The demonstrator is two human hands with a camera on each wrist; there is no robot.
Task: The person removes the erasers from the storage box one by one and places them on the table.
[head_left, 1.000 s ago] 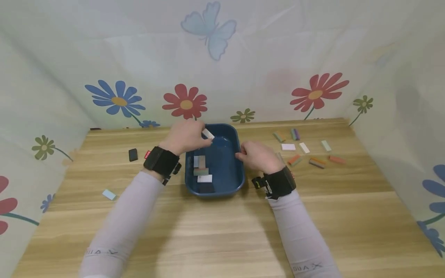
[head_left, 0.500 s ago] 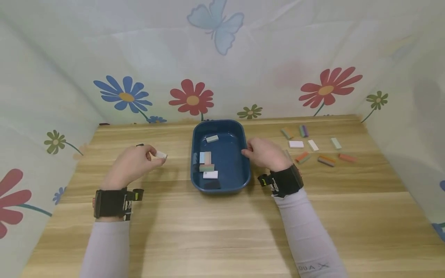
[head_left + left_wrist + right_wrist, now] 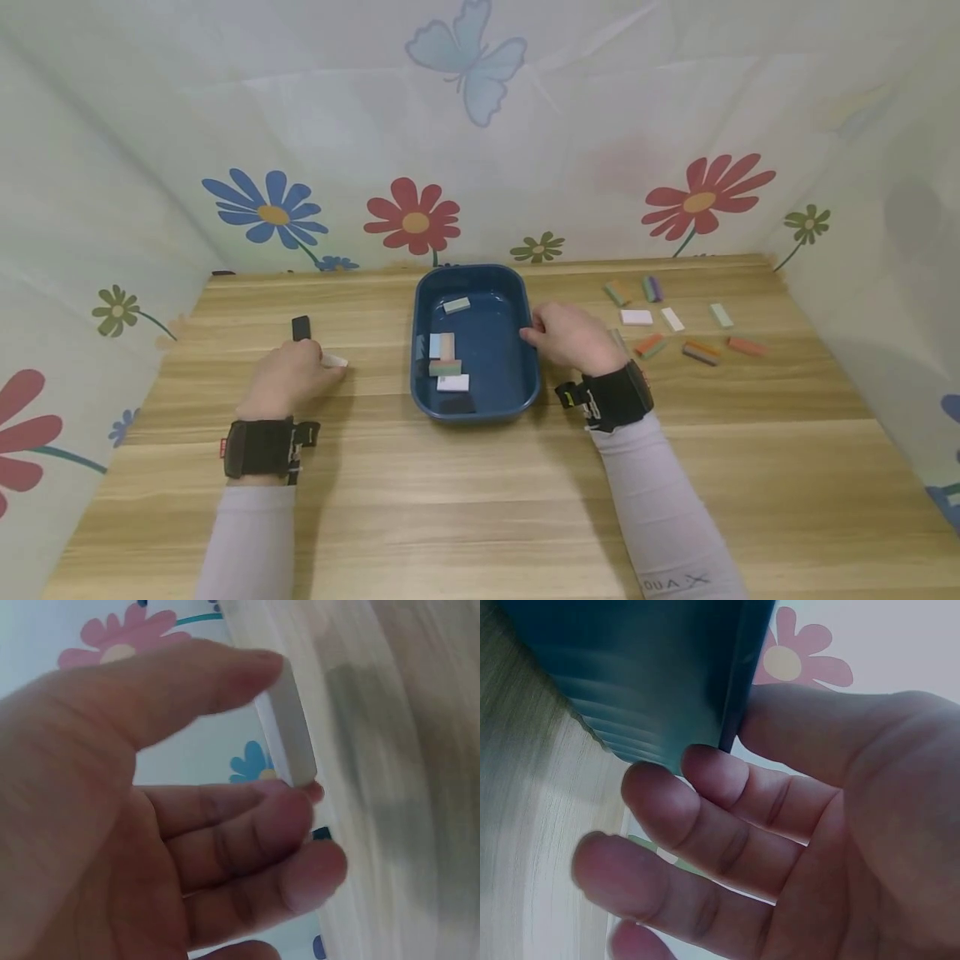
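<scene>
My left hand (image 3: pixel 288 379) is low over the table, left of a blue plastic tray (image 3: pixel 420 400). Between thumb and fingers it pinches a small white eraser (image 3: pixel 289 731), whose end shows past the fingertips in the head view. Just behind this hand lies a black eraser (image 3: pixel 301 327). My right hand (image 3: pixel 573 337) grips the tray's right wall, thumb at the rim and fingers against the outside. Inside the tray, a pale green eraser (image 3: pixel 456 306) lies at the back, and several others, including a white one (image 3: pixel 453 383), sit together at the front left.
Right of the tray, several erasers are scattered on the wooden table (image 3: pixel 480 517): a white one (image 3: pixel 637 317), an orange-and-green one (image 3: pixel 650 346) and a reddish one (image 3: pixel 747 346) among them. Flower-printed cloth (image 3: pixel 600 125) walls in the back and sides.
My left hand has left the tray for the table on its left, then lowered with the white eraser. The pale green eraser shows in the tray's back. My right hand stays on the tray.
</scene>
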